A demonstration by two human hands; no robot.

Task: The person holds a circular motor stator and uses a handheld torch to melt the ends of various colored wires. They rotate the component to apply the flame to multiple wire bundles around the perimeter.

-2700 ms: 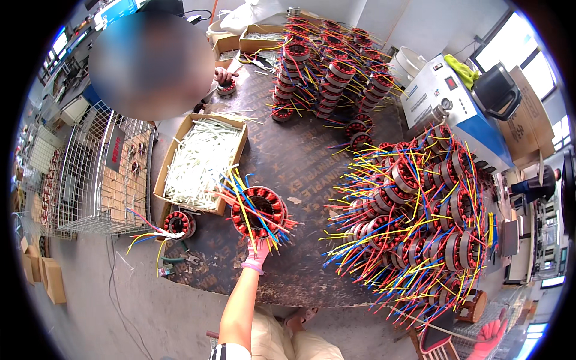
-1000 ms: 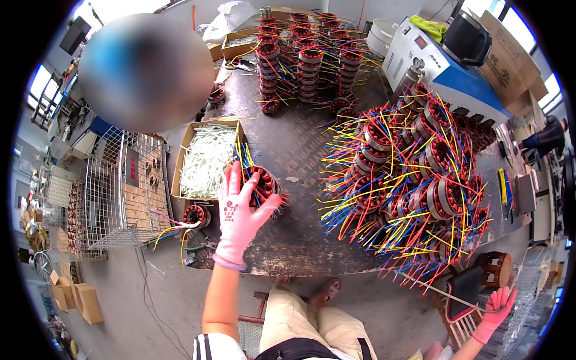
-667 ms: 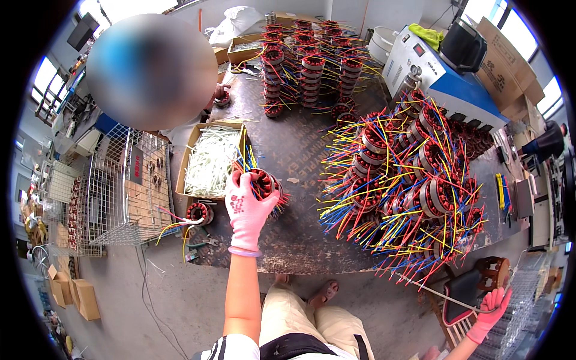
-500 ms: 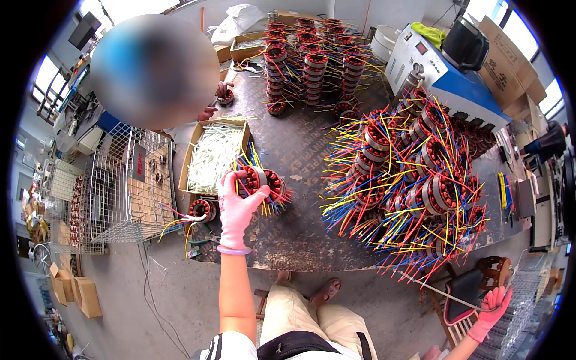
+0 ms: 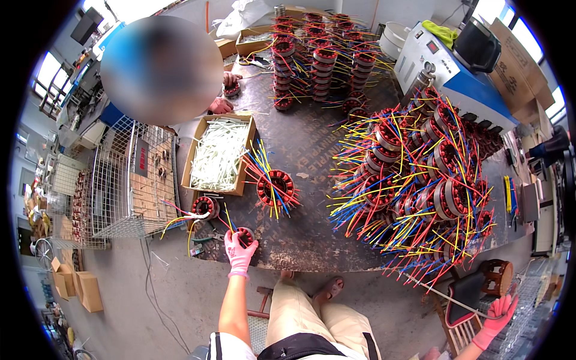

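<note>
My left hand [image 5: 240, 257], in a pink glove, grips a small stator [image 5: 244, 236] with red windings at the table's near edge. A larger stator [image 5: 275, 188] with red, blue and yellow wires lies just beyond it. Left of that hand is another stator [image 5: 205, 207] with white-sleeved leads, beside green-handled pliers [image 5: 210, 237]. Far to the right, below table level, my gloved right hand [image 5: 499, 313] appears closed around a thin grey rod [image 5: 447, 294], which runs toward the table edge.
A box [image 5: 191, 174] of white sleeves stands on the dark table [image 5: 300, 240]. Wired stators [image 5: 414, 180] crowd its right side; stator stacks [image 5: 323, 72] stand at the back. Wire baskets [image 5: 129, 186] are at left, a chair [image 5: 465, 300] at lower right. Across the table, a co-worker's hands [image 5: 222, 105] are near a stator.
My left hand has come down from beside the larger wired stator to the near table edge, where it holds a small stator. My right hand stays on the rod.
</note>
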